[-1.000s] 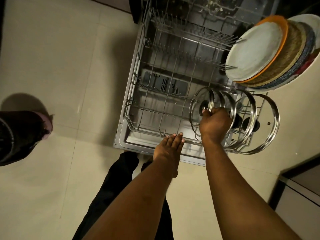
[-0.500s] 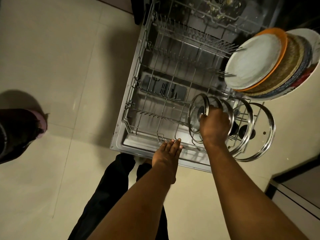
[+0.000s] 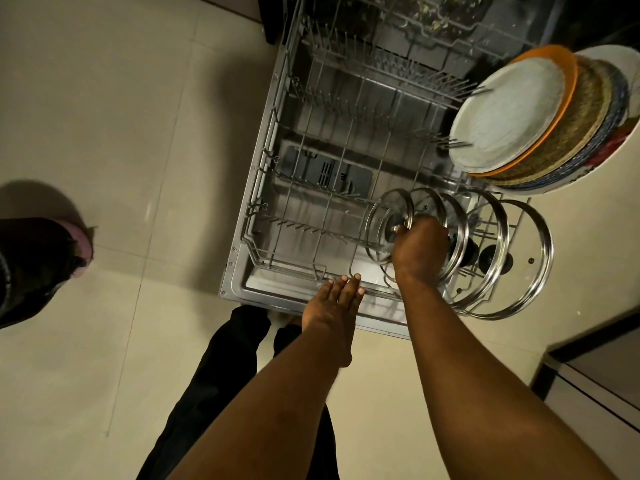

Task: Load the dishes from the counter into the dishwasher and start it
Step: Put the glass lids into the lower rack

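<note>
A pale tiled floor (image 3: pixel 121 133) is seen from above, with the dishwasher's lower rack (image 3: pixel 277 188) drawn out. The right arm is stretched down, and the right hand (image 3: pixel 419 247) is curled around the leftmost glass lid (image 3: pixel 381 233) (stood on edge beside the other lids (image 3: pixel 512 258)) in the rack's near right corner. The left hand (image 3: pixel 332 310) is held flat at the rack's front edge, fingers straight, nothing grasped.
</note>
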A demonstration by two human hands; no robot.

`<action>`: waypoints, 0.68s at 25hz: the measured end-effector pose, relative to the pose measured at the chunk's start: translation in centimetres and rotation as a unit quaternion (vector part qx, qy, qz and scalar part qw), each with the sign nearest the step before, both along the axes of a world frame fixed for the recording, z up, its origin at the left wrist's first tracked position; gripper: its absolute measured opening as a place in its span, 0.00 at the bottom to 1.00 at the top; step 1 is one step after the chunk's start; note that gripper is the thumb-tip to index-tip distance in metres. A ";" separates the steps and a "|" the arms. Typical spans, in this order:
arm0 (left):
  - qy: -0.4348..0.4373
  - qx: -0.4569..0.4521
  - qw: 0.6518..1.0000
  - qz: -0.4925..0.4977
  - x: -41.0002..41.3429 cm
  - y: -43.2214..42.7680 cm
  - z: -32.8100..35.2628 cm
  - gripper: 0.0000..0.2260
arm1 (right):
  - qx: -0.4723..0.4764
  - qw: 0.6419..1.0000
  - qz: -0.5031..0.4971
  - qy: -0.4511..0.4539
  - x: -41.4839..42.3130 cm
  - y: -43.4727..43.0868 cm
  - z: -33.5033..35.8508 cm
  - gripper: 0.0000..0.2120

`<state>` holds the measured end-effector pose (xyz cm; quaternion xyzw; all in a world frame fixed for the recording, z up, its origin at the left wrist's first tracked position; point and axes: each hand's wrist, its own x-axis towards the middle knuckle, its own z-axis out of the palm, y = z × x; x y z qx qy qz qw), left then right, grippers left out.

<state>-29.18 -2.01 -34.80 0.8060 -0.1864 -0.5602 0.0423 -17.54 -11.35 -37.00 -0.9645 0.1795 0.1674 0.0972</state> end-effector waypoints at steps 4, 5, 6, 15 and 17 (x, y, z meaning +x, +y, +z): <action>0.001 0.002 1.000 -0.005 0.2 -0.1 0.0 0.48 | 0.034 0.999 0.002 -0.008 -1.5 -0.4 -0.6 0.09; -0.003 0.004 1.000 -0.007 0.2 -0.1 0.0 0.48 | 0.030 0.999 0.005 -0.017 -1.8 -0.4 -0.7 0.08; -0.003 0.004 1.000 -0.007 0.2 -0.1 0.0 0.48 | 0.017 1.000 0.008 -0.019 -1.9 -0.4 -0.8 0.08; 0.004 0.018 1.000 -0.014 0.2 -0.2 0.2 0.47 | 0.004 0.994 0.044 0.101 -1.4 -0.8 0.7 0.09; 0.002 0.020 1.000 -0.014 0.2 -0.3 0.3 0.47 | 0.020 0.992 0.061 0.105 -1.6 -1.1 0.9 0.10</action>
